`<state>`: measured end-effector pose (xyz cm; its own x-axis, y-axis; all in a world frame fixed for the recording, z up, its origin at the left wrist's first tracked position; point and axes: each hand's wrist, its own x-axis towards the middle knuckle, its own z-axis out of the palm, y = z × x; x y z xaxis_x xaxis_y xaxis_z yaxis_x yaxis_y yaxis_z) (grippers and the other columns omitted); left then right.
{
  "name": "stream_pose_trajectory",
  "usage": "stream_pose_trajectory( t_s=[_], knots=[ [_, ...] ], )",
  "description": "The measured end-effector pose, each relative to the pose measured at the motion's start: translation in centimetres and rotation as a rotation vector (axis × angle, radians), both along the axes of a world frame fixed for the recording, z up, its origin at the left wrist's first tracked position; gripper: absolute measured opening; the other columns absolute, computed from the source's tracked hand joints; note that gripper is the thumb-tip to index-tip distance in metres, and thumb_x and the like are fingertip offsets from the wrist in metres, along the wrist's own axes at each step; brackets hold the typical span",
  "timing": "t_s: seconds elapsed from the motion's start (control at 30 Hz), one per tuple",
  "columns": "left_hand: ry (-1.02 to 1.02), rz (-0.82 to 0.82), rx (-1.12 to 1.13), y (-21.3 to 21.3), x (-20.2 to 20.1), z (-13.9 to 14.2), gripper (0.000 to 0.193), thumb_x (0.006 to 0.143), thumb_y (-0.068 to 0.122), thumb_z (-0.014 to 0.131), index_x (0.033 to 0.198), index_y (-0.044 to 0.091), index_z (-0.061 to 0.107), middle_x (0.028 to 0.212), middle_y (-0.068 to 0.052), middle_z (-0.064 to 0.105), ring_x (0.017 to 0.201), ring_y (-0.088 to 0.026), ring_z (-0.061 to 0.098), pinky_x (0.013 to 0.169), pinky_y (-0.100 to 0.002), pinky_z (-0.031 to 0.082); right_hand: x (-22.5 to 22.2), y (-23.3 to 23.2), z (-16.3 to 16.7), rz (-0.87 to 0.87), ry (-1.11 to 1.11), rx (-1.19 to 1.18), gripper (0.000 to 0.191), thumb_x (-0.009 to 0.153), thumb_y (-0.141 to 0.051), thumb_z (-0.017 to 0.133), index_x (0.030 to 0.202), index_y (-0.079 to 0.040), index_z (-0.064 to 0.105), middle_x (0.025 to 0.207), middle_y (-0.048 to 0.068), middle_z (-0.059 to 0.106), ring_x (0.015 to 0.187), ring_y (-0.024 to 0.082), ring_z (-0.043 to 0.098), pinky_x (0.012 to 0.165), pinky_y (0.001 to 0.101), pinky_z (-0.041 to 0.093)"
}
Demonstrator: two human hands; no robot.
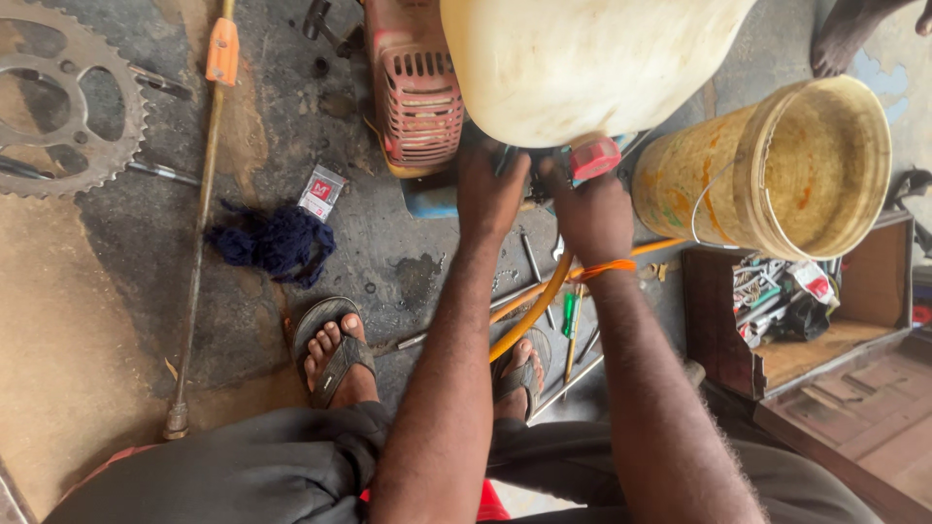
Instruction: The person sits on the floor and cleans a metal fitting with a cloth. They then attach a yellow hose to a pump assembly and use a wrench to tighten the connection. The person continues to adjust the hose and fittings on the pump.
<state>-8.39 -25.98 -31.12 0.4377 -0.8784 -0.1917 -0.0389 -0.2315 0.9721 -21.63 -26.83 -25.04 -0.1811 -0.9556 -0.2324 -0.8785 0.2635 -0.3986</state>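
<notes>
1. Squatting on a stained concrete floor point(116, 320), I reach both arms up the middle of the frame to the underside of a small engine machine with a red slotted cover point(419, 105) and a cream tank point(582, 58), top centre.

2. My left hand point(490, 194) is pressed against the machine's base, fingers curled out of sight beneath it; whether they grip anything I cannot tell.

3. My right hand point(594, 215), an orange band at its wrist, sits just below a red cap point(595, 157) under the tank; the fingers are bent toward it, but the hold itself is blurred.

4. A yellow hose point(529, 315) runs between my forearms, down toward my sandalled feet.

5. Loose hand tools point(573, 330) lie scattered on the floor by my feet, and the machine sits partly open at its base: by my judgement the work is mid-way, nothing closed up yet.

6. At right, a yellow bucket point(767, 165) on its side; upper left, a chain sprocket point(58, 107).
</notes>
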Motion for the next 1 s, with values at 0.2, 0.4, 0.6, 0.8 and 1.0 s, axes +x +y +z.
stream_pose_trajectory(
  t_s=[0.2, 0.4, 0.6, 0.8, 1.0],
  knots=[
    [-0.153, 0.078, 0.098, -0.8, -0.5, 0.6, 0.063, 0.081, 0.061, 0.075, 0.102, 0.001, 0.075, 0.097, -0.022, 0.069, 0.096, -0.037, 0.066, 0.084, -0.048, 0.052, -3.3, 3.8, -2.1, -0.366, -0.74, -0.026, 0.034, 0.099, -0.037, 0.062, 0.103, -0.006, 0.072, 0.076, -0.001, 0.066, 0.054, 0.007, 0.048, 0.047, 0.0244, 0.039],
    [0.11, -0.071, 0.194, -1.2, 0.6, 0.9, 0.054, 0.084, 0.057, 0.069, 0.097, 0.006, 0.078, 0.085, -0.014, 0.078, 0.081, -0.032, 0.076, 0.076, -0.042, 0.056, 0.2, 6.4, -4.2, -0.321, -0.737, 0.051, 0.031, 0.1, -0.03, 0.073, 0.094, 0.0, 0.07, 0.068, 0.0, 0.055, 0.053, 0.007, 0.042, 0.048, 0.0239, 0.03],
    [0.105, -0.114, 0.214, -1.6, 0.8, 0.4, 0.051, 0.082, 0.055, 0.071, 0.101, 0.008, 0.078, 0.092, -0.012, 0.079, 0.085, -0.029, 0.076, 0.075, -0.039, 0.056, 3.3, 5.8, -4.7, -0.3, -0.769, -0.197, 0.023, 0.099, -0.025, 0.07, 0.1, -0.003, 0.074, 0.074, 0.001, 0.068, 0.059, 0.005, 0.049, 0.054, 0.0217, 0.036],
    [0.325, -0.055, 0.108, -1.1, 0.2, -0.4, 0.045, 0.085, 0.047, 0.075, 0.101, 0.004, 0.077, 0.084, -0.011, 0.079, 0.076, -0.019, 0.071, 0.071, -0.036, 0.055, 3.3, 5.8, -5.6, -0.439, -1.123, -0.066, 0.032, 0.107, -0.031, 0.06, 0.097, -0.004, 0.072, 0.073, 0.0, 0.062, 0.06, 0.006, 0.05, 0.055, 0.0209, 0.037],
    [0.348, -0.057, 0.099, -0.9, 0.1, -0.5, 0.044, 0.086, 0.045, 0.075, 0.1, 0.003, 0.077, 0.081, -0.01, 0.077, 0.072, -0.015, 0.068, 0.069, -0.035, 0.054, 3.0, 5.9, -5.8, -0.425, -1.059, -0.031, 0.039, 0.106, -0.04, 0.057, 0.098, -0.005, 0.072, 0.073, 0.001, 0.062, 0.057, 0.005, 0.044, 0.051, 0.0221, 0.032]
  ],
)
